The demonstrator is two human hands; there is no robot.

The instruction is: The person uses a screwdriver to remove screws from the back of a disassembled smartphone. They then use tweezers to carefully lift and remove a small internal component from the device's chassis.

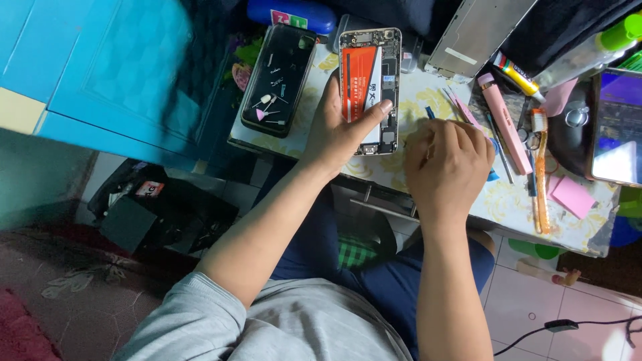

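An opened phone body (372,87) with an orange-red battery lies on a small table (508,207) with a yellow floral cover. My left hand (341,127) rests on the phone, thumb pressed across the battery's lower edge. My right hand (447,164) is curled just right of the phone, fingers closed around a thin tool whose blue tip (430,112) pokes out above the knuckles. A black phone screen panel (279,77) lies face down to the left, with several small screws and parts on it.
Pink tweezers (461,110), a pink tool (505,124), an orange toothbrush (540,170), a glue tube (516,75), pink sticky notes (572,196) and a lit phone (616,127) crowd the right side. A metal plate (476,33) leans at the back. A blue cabinet (100,67) stands left.
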